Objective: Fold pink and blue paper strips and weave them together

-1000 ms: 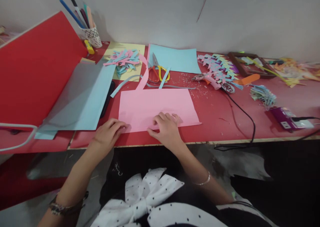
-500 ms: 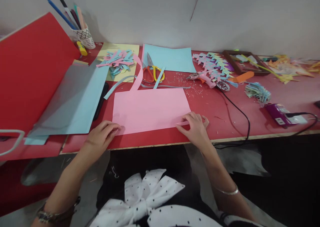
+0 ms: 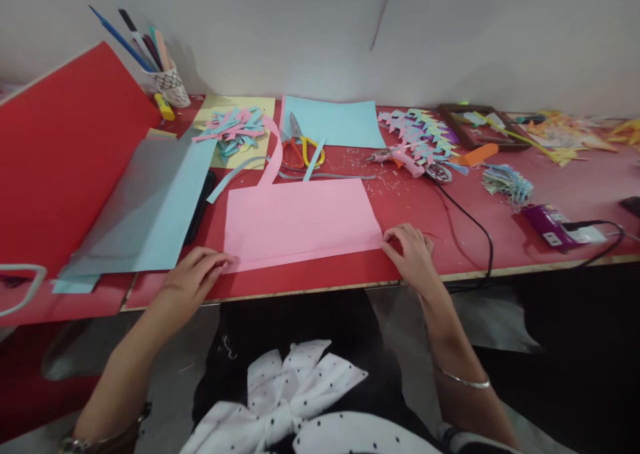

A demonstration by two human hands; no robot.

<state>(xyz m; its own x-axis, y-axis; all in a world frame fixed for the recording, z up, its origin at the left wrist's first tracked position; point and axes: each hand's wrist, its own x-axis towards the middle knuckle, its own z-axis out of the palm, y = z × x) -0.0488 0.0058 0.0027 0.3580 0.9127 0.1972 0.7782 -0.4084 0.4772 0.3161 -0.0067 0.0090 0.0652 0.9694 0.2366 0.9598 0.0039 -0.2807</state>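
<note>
A pink sheet of paper [image 3: 300, 214] lies flat on the red table before me, a narrow fold line running along its near edge. My left hand [image 3: 203, 271] pinches the near left corner with thumb and fingertips. At the near right corner my right hand [image 3: 410, 251] has its thumb and forefinger closed on the edge of the sheet. A curled pink paper strip [image 3: 273, 157] reaches behind the sheet's far edge. Beyond it lie scissors [image 3: 303, 147] with red and yellow handles, beside a narrow blue strip [image 3: 315, 159].
Left are a blue sheet [image 3: 150, 201] and a raised red panel [image 3: 65, 154]. Cut strips [image 3: 233, 131] lie on yellow paper. A pink glue gun [image 3: 400, 158] with a cord, a brown tray [image 3: 485, 137] and a purple box [image 3: 550, 226] lie to the right.
My right hand has slid right along the near edge to the corner, and the fold line now runs along the sheet's width. My left hand stays at the left corner.
</note>
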